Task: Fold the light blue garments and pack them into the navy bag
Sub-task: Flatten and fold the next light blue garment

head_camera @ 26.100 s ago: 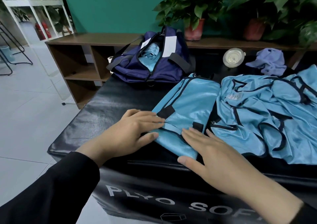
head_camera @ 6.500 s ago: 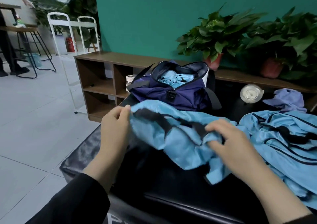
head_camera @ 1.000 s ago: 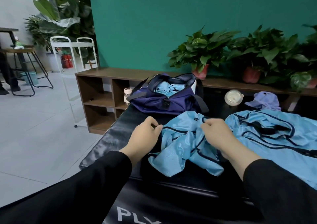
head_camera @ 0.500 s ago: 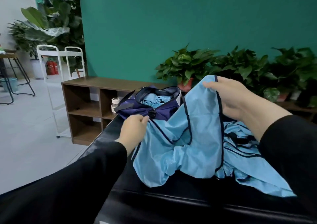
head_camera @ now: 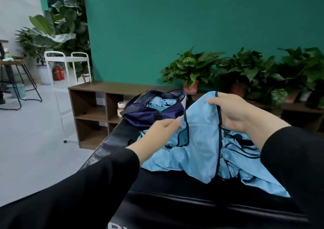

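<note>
A light blue garment [head_camera: 201, 141] with dark trim hangs lifted over the black padded table [head_camera: 175, 202]. My right hand [head_camera: 231, 111] grips its upper edge, raised above the table. My left hand [head_camera: 161, 130] pinches the garment's left edge at the dark trim. More light blue garments [head_camera: 249, 176] lie heaped under my right forearm. The navy bag [head_camera: 149, 113] stands open at the table's far end, with rolled light blue garments [head_camera: 159, 104] inside.
A brown cubby shelf [head_camera: 93, 104] runs behind the table, with a small white-lidded jar [head_camera: 121, 106] in it. Potted plants [head_camera: 191, 70] line its top against the teal wall. A white metal rack [head_camera: 68, 67], stools and grey floor lie to the left.
The head has turned slightly. My left hand has shifted right along the garment's edge, and the raised garment now droops lower. My right hand stays up, holding the top edge.
</note>
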